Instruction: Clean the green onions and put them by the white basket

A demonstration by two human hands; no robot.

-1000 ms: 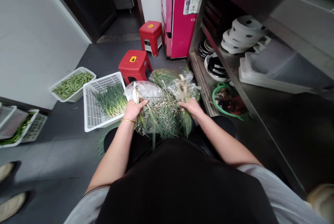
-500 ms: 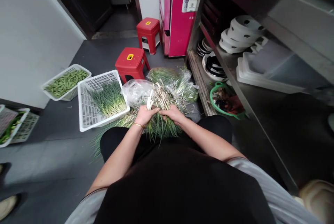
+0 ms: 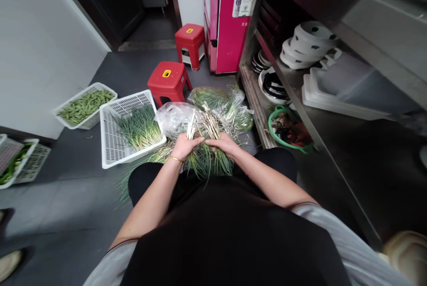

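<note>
My left hand [image 3: 185,145] is closed round a few scallions with clean white stalks [image 3: 191,128] pointing up and away from me. Beside it my right hand [image 3: 224,143] grips a thicker bunch of scallions [image 3: 211,124] with brownish, unpeeled stalks. Both thumbs point inward and nearly meet. Green leaves [image 3: 208,163] hang below the hands over my lap. To the left, a white plastic basket [image 3: 110,143] holds trimmed scallions [image 3: 140,128]. Just beyond my hands lie a clear plastic bag [image 3: 175,117] and bagged greens [image 3: 213,95].
Two red stools [image 3: 168,82] stand ahead, near a pink fridge [image 3: 231,32]. A basket of green beans [image 3: 85,107] sits at the left wall. On the right, a metal shelf [image 3: 310,128] holds dishes and a green basket [image 3: 292,145]. Another person's shoe [image 3: 10,264] shows lower left.
My hands have moved slightly apart, and the right hand's bunch has shifted a little to the right, away from the white stalks. Both hands keep their hold.
</note>
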